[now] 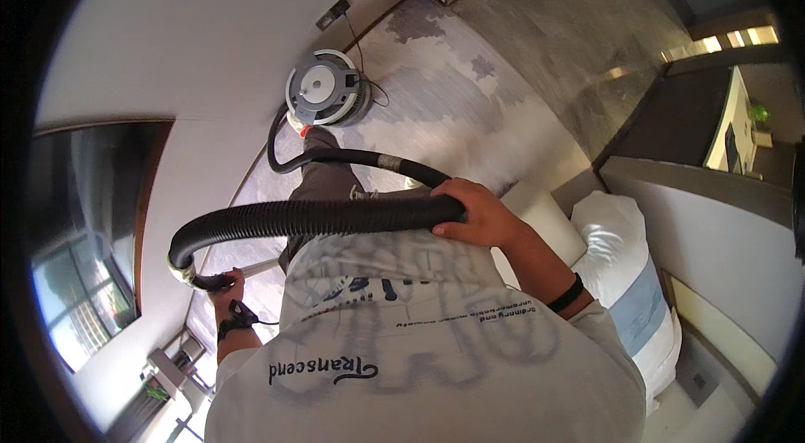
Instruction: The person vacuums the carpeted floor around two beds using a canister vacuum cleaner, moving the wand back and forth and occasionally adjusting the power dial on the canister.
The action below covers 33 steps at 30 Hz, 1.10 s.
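My right hand [475,213] grips a black corrugated vacuum hose [314,216] in front of my waist. From there the hose arcs left to a pale band, and my left hand [231,286] is closed around its dark end piece. A light-coloured tube [261,267] shows beside the left hand, partly hidden by my leg. Beyond my feet stands a round grey-and-white canister vacuum cleaner [324,88]. Its hose runs over my leg toward my right hand and carries a silvery band [390,162].
A thin cord [358,40] links the vacuum cleaner to a wall socket [333,14]. Patchy grey-and-white carpet [453,103] covers the floor, bordered by darker flooring [547,34]. White bundled bedding [610,242] is at the right. A dark glossy wall screen [100,191] reflects a window on the left.
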### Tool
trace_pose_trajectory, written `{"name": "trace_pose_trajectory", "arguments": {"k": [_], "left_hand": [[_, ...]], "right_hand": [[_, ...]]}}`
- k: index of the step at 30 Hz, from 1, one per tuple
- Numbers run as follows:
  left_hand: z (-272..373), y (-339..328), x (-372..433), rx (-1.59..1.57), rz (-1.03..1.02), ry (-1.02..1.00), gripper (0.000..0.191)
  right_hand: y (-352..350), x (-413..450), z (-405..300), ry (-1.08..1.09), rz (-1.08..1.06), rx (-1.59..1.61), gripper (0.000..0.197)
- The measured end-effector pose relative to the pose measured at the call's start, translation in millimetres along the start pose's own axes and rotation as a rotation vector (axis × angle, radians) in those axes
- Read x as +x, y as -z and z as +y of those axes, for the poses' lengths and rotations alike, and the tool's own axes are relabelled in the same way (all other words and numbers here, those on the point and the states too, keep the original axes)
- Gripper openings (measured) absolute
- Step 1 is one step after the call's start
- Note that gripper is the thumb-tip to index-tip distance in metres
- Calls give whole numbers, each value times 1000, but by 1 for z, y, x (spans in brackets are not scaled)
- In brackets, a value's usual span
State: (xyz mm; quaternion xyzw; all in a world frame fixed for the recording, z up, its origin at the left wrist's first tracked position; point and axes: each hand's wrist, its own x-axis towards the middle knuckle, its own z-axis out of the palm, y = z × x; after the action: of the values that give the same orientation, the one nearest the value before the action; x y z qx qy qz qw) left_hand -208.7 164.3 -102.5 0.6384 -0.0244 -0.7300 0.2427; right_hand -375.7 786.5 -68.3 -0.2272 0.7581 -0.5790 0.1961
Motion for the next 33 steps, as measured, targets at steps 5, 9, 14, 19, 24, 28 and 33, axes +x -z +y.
{"name": "trace_pose_trajectory", "arguments": {"k": [5,9,14,19,24,28,33], "left_hand": [[2,-21,13,38,90,67,20],[8,-7,23,95,-63,-174,20],[26,-15,11,-112,109,-2,15],[62,-10,27,-106,72,-61,18],[134,42,50,471,-209,-539,22],[124,1,22,1876,36,-991,43],[85,-119,-39,2849,796,-717,54]], "right_hand": [[-15,-11,-10,-126,80,132,44],[-21,3,-3,-85,36,24,45],[-20,43,-2,-116,-148,147,34],[-48,103,29,-287,-301,406,27],[-103,184,67,-456,-171,806,30],[-130,224,139,-757,58,801,21],[-193,287,276,-1133,340,467,16]]}}
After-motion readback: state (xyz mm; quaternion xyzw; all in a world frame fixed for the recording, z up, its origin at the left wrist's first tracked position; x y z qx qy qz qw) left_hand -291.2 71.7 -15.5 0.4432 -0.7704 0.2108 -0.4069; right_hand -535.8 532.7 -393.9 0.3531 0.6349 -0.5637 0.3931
